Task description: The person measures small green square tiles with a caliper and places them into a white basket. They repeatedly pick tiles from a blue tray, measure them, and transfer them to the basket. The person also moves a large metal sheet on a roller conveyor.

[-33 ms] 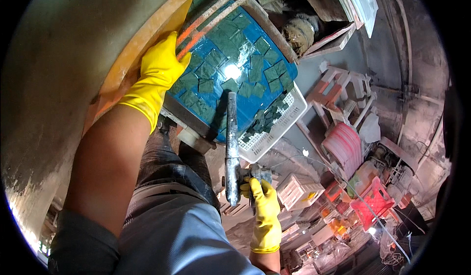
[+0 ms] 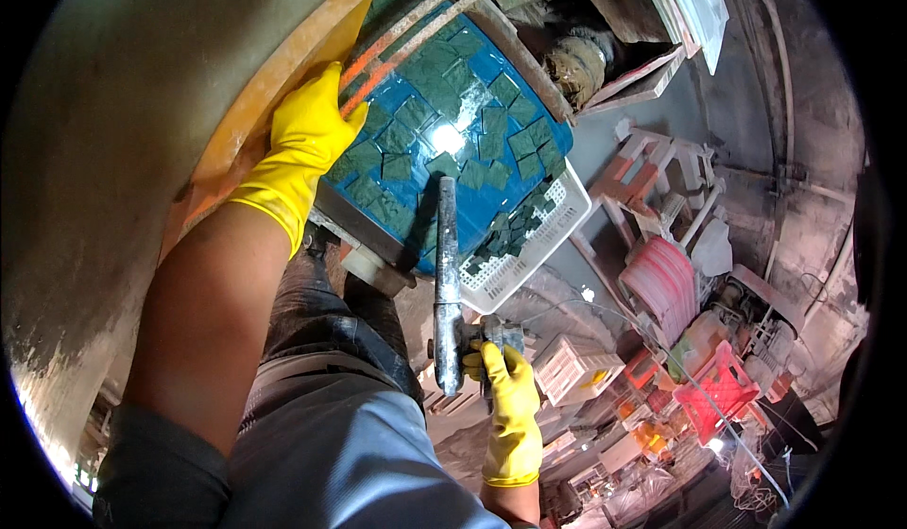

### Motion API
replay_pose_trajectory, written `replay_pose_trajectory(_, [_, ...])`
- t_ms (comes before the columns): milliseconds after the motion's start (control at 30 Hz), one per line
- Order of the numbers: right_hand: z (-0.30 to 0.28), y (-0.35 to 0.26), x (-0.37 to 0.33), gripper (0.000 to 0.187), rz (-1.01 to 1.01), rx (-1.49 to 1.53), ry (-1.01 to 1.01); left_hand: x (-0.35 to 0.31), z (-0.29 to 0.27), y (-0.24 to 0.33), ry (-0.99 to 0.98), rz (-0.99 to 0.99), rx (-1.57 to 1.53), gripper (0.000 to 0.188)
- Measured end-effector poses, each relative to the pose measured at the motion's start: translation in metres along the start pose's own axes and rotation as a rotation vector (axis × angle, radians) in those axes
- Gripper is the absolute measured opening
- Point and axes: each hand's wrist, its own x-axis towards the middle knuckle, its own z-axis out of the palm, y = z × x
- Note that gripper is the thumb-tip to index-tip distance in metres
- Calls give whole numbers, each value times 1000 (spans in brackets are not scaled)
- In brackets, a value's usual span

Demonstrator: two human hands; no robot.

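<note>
My left hand (image 2: 312, 121), in a yellow rubber glove, is closed round the orange, rust-marked metal bars (image 2: 378, 64) at the upper left, beside a curved tan rim. Some of its fingers are hidden behind the bars. Lower down, my right hand (image 2: 510, 399), gloved the same way, is closed on a grey metal fitting (image 2: 499, 331) that joins the side of a dirty metal pipe (image 2: 447, 255). The pipe stands across the view. Beyond it, many dark green square pieces (image 2: 397, 165) lie scattered on a wet, shiny blue surface (image 2: 480, 206).
A white perforated plastic crate (image 2: 543, 250) with green pieces abuts the blue surface. On the left rises a large grey-brown curved wall (image 2: 123, 132). Along the right lie pink-and-white plastic stools (image 2: 661, 279), a pale crate (image 2: 574, 368), a red basket (image 2: 718, 392) and a trailing cable.
</note>
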Motion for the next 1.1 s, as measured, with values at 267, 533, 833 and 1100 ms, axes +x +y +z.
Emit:
replay_pose_trajectory(267, [-7, -19, 4, 53, -13, -25, -10, 0, -14, 2, -17, -8, -9, 70])
replay_pose_trajectory(533, [-15, -33, 14, 55, 0, -88, -11, 2, -13, -3, -13, -12, 4, 72])
replay_pose_trajectory(833, [-21, -44, 22, 59, -12, -144, -29, 3, -22, -4, -23, -22, -3, 70])
replay_pose_trajectory(1100, [-18, -65, 21, 56, -15, -108, -34, 4, -26, -12, 4, 19, -10, 69])
